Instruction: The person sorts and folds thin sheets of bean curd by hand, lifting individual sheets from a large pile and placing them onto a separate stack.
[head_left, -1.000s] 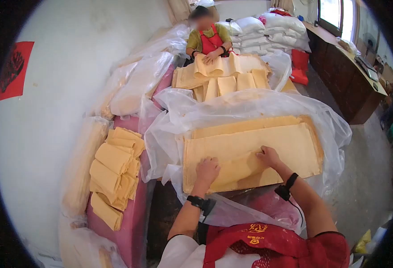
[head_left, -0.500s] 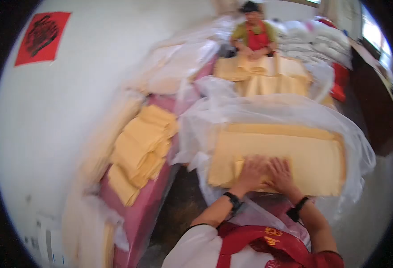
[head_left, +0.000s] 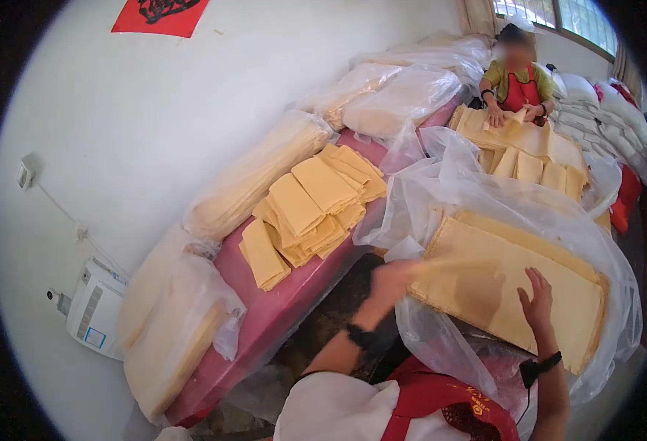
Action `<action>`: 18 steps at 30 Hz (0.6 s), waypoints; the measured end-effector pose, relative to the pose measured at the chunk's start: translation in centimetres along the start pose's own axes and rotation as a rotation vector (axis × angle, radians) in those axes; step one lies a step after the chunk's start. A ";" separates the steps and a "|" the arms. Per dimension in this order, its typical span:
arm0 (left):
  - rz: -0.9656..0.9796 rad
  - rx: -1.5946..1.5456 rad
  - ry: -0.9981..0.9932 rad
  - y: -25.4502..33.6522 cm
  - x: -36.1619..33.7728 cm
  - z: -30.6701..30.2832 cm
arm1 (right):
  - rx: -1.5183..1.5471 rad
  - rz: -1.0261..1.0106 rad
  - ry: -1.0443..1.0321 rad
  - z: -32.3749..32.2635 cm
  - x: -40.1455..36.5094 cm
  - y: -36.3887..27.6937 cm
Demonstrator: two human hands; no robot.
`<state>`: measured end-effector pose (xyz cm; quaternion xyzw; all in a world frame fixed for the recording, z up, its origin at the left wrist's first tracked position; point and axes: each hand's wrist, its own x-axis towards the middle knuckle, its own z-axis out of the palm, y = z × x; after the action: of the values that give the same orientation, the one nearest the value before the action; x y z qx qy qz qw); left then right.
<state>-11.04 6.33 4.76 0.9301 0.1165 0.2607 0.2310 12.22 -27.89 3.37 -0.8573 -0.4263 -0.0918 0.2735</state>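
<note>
A flat stack of large yellow sheets (head_left: 566, 312) lies in an open clear plastic bag (head_left: 448, 195) in front of me. My left hand (head_left: 391, 278), blurred by motion, grips one end of a folded yellow sheet (head_left: 455, 266) that hangs just above the stack's left end. Over the stack's middle my right hand (head_left: 538, 300) hovers with its fingers spread and nothing in it. A pile of folded yellow sheets (head_left: 310, 213) rests on the pink bench (head_left: 279, 312) to my left.
Plastic-wrapped bundles (head_left: 253, 180) line the white wall, and one more bundle (head_left: 169, 331) sits at the bench's near end. Across the table, a person in a red apron (head_left: 516, 84) folds sheets. White sacks (head_left: 595, 103) are stacked behind them. A white device (head_left: 94, 309) stands by the wall.
Both hands were pressing a fold flat on the stack. Now my left hand has lifted the folded sheet toward the left, my right hand has let go, and my view has swung left.
</note>
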 end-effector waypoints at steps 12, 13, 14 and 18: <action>-0.445 1.049 0.312 -19.5 -9.1 -21.3 | 0.052 -0.053 -0.158 7.9 -3.4 -3.0; -0.274 1.028 0.335 -18.5 -8.2 -19.2 | 0.048 -0.094 -0.194 8.2 -3.6 -3.4; -0.109 1.002 0.354 -16.8 -7.3 -16.9 | 0.041 -0.071 -0.183 8.4 -3.7 -3.7; -0.291 0.172 0.004 -0.9 -0.8 -5.5 | -0.079 -0.133 -0.202 7.7 -4.6 -5.3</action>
<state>-14.73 8.88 8.13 0.9193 0.2722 0.2155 0.1853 4.65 -24.27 -2.81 -0.8421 -0.5037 -0.0398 0.1885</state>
